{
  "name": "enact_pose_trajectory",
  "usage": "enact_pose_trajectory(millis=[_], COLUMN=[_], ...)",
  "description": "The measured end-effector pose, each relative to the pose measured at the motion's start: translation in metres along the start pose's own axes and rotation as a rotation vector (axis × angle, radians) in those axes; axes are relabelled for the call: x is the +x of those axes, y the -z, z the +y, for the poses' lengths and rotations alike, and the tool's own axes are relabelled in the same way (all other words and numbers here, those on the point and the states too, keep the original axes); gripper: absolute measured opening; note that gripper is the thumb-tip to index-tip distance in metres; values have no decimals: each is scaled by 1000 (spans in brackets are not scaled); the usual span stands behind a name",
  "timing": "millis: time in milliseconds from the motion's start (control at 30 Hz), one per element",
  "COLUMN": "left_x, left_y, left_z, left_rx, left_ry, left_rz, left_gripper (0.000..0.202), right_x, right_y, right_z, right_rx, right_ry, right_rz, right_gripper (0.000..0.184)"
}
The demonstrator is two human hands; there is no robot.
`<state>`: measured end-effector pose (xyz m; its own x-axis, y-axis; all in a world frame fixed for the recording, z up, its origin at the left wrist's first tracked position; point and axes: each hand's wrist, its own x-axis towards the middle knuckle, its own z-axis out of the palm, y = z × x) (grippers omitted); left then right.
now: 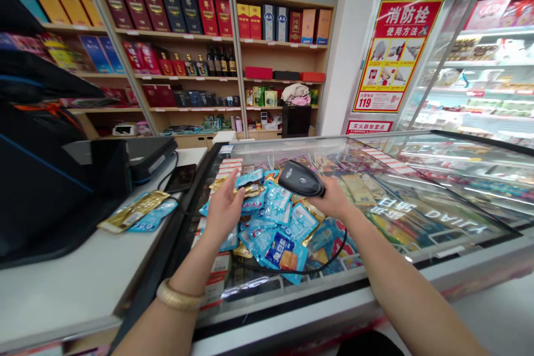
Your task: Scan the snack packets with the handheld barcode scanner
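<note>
Head view: the right hand (332, 201) grips a black handheld barcode scanner (301, 178), its underside hidden, above a heap of blue sachets (275, 219). The left hand (225, 208) is open, fingers spread. Glare on the freezer lid (454, 200) hides whether the heap lies on or under the glass.
</note>
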<state>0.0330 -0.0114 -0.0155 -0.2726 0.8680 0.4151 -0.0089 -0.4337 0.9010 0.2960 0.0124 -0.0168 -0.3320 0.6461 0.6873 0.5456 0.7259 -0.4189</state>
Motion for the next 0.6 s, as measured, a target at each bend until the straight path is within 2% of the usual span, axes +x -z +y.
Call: enact_pose_trajectory(millis=[100,167,233,300,367,467,533,600], left_x=[4,13,24,35,42,46,48,50], left_y=[11,28,55,90,131,185,208,220], left_z=[9,19,29,36,40,40,38,37], left_rx=[225,378,516,671,834,988,1086,1143], left_ry=[-144,-213,-243,-221,-120,123,314,406], left_rz=[57,136,209,264,326,335,284,265], left_gripper=[38,36,35,32,25,23,28,32], right_x=[-1,-1,-1,-1,-1,-1,-1,-1], right_y=[-1,-2,-2,-2,-3,-4,-4,-4], right_z=[2,2,3,4,5,7,7,6], right_rx=[-11,-10,-9,-12,-19,-23,-17,-4], right_ry=[9,7,2,-2,-8,-18,-25,-28], right_rz=[25,26,29,33,36,21,2,-17], right_gripper=[13,13,14,15,15,17,20,24])
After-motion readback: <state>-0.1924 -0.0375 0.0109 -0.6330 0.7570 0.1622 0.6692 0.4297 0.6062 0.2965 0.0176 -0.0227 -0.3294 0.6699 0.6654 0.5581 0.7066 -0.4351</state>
